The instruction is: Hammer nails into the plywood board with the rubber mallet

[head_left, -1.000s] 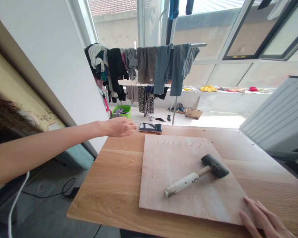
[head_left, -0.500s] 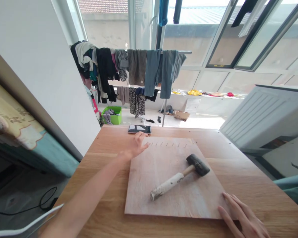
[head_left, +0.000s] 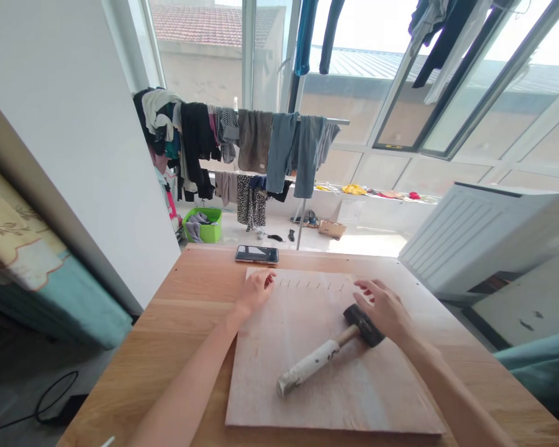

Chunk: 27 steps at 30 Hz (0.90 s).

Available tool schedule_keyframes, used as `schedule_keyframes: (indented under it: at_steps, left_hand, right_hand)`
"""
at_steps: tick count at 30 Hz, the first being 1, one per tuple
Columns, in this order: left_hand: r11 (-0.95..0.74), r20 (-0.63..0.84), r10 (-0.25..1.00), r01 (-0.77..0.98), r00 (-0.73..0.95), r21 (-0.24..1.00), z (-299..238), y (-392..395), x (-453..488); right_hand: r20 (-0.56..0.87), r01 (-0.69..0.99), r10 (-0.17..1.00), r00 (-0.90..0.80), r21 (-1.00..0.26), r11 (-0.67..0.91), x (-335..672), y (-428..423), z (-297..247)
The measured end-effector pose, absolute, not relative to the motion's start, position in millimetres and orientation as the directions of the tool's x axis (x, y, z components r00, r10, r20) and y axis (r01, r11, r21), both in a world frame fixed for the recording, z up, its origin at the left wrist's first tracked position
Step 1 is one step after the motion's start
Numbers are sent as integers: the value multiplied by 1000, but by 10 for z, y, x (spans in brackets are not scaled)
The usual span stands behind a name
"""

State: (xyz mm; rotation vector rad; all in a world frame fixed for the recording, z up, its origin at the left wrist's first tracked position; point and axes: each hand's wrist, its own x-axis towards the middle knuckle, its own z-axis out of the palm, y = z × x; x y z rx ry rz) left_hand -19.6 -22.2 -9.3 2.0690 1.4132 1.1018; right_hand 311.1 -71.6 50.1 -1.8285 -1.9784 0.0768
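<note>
A pale plywood board (head_left: 307, 385) lies on a wooden table (head_left: 186, 323). A row of several small nails (head_left: 312, 285) stands along the board's far edge. On the board rests a mallet (head_left: 326, 352) with a black head and a white-stained handle. My left hand (head_left: 256, 290) rests at the board's far left corner, fingers loosely curled by the first nail. My right hand (head_left: 384, 307) hovers over the mallet's head with fingers spread, holding nothing.
A phone (head_left: 256, 254) lies face up at the table's far edge. Beyond stand a clothes rack (head_left: 256, 136) hung with garments, a green basket (head_left: 205, 225), windows, and a white slatted panel (head_left: 475, 242) to the right. A white wall is left.
My left hand drew back from the phone to the board's far left corner. My right hand left the board's near right corner and moved up over the mallet's head.
</note>
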Motion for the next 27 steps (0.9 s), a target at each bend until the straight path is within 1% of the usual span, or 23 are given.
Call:
schedule_keyframes:
  at_steps: [4,6,8,12,15,19,27]
  left_hand:
    - [-361,339,930,547,145,755,-95,-188,-228]
    - [-339,322,938,535,127,774,-72,-183,-222]
    - [-337,315,940,525,133,782,-40,-189,-197]
    - [-353,309,935,515,172,782,12,-212,-122]
    - [-356,302,935,513,188,781,24,-218,-84]
    - [-357,301,934,516,193,779,20,-211,-66]
    - [-360,310,932,548,185,755,-23,-177,17]
  right_hand:
    - [111,953,989,-102,-275,129,2986,-235,444]
    - [26,959,991,-134,-249,137,2936,-129,425]
    - [-29,964,988,-150,-225,140,2890,-96,427]
    - [-40,973,988,-148,-185,138,2805,-135,486]
    - [-43,971,984,-171,-177,161,2740,-170,519]
    - [-64,966,975,-214,-166,201,2663,-177,498]
    - [-59,966,971,-231,-132,222,2567,-147,520]
